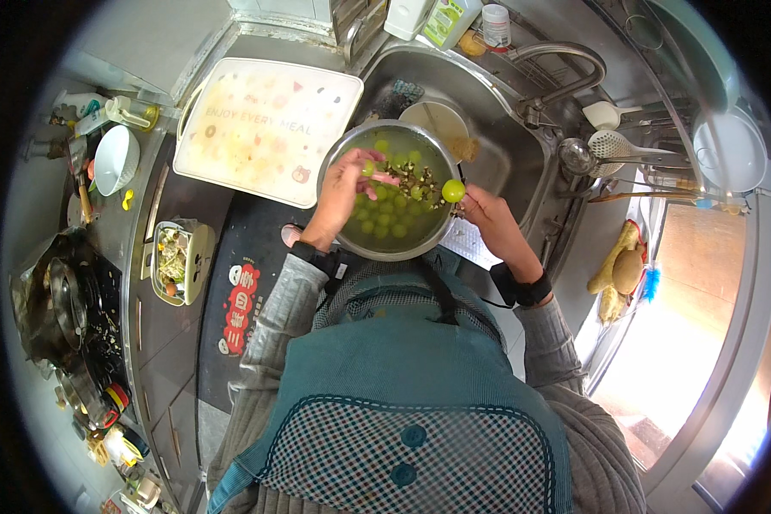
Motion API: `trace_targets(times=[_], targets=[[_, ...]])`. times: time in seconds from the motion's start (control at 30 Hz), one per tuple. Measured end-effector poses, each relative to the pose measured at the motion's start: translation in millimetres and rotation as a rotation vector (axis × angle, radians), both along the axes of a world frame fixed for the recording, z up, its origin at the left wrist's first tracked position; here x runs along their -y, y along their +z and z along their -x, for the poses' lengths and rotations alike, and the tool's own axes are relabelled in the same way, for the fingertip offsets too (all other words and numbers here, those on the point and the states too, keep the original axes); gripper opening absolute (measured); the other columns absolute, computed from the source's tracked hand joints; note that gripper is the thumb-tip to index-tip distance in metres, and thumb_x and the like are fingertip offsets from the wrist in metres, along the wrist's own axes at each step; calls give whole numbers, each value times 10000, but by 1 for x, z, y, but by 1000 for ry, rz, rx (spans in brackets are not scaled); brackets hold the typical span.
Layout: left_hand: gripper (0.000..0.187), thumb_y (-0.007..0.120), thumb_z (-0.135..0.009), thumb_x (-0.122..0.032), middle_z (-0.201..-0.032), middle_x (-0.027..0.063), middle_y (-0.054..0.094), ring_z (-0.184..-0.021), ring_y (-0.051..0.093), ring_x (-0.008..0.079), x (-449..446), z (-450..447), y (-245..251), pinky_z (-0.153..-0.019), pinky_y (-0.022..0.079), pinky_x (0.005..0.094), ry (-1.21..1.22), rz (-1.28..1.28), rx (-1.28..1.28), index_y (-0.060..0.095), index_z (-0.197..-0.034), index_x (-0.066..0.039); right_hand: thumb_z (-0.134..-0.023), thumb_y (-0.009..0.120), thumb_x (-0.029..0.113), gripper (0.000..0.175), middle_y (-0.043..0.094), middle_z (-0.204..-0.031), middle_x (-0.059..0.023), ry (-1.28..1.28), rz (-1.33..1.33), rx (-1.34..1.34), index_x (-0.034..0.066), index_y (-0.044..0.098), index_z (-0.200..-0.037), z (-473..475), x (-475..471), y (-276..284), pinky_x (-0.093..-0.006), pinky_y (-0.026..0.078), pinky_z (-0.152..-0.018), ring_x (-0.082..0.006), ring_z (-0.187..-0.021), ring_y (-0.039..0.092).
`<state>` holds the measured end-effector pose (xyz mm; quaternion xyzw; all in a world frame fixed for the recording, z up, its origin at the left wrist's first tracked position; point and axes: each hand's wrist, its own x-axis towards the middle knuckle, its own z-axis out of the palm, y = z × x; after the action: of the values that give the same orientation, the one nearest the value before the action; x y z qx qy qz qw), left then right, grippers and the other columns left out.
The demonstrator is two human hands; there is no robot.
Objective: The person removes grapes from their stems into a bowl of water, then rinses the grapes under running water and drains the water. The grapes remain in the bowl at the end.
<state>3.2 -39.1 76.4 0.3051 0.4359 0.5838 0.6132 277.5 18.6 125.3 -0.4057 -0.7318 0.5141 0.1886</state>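
A steel bowl [440,236] of water with many green grapes [383,215] under the surface stands at the sink's near left edge. Across its top stretches a grape stem [417,180], mostly bare, with a few grapes still attached. My right hand [491,218] pinches the stem's right end, beside a large green grape [453,191]. Above the bowl's left part is my left hand [347,186], its fingers curled around a green grape [368,169]; whether that grape is still joined to the stem cannot be told.
A white patterned board [263,128] lies on the left counter. In the steel sink [507,148] sits a light round bowl [427,119] with a sponge [464,149] beside it. The faucet [572,51] arches at the back right. A scrap bin [196,263] hangs on the left cabinet.
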Motion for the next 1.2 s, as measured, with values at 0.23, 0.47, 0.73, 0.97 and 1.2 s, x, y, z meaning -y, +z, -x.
trace_targets(times=[0.23, 0.47, 0.73, 0.97, 1.2], targets=[[391, 448, -1073, -353, -924, 54, 664, -716, 631, 144, 7, -12, -33, -566, 458, 249, 260, -71, -628, 628, -944, -30, -1042, 500, 235, 259, 499, -700, -80, -26, 135, 60, 8, 573, -941, -6, 3, -17, -324, 420, -630, -169, -656, 478], [205, 615, -1009, -224, -832, 36, 636, -803, 630, 133, 13, -12, -60, -746, 515, 292, 99, 190, -538, 660, -1001, -23, -1059, 475, 224, 247, 431, -743, 50, -95, 398, -56, 27, 588, -964, -13, 0, -12, -240, 335, -601, -64, -680, 374], [253, 690, -961, -260, -1011, 27, 686, -944, 640, 107, 6, -28, -17, -757, 490, 302, -33, 217, -345, 671, -1134, -77, -1069, 469, 239, 193, 408, -772, 90, -148, 652, -176, 78, 570, -1031, -1, 6, -14, -195, 285, -580, -27, -666, 344], [312, 772, -893, -326, -1011, -7, 686, -902, 627, 80, 0, -37, 12, -706, 446, 227, -70, 369, 32, 664, -1094, -113, -1071, 476, 252, 184, 368, -761, 101, -67, 594, -188, 99, 577, -1080, 13, 15, -17, -197, 250, -557, -25, -644, 309], [320, 769, -901, -209, -968, -9, 668, -853, 626, 80, 3, -32, 2, -729, 505, 226, -68, 294, 152, 644, -1167, -83, -1067, 483, 242, 185, 362, -744, 92, -54, 586, -210, 76, 566, -1080, 15, 17, -19, -204, 246, -549, -28, -623, 299]])
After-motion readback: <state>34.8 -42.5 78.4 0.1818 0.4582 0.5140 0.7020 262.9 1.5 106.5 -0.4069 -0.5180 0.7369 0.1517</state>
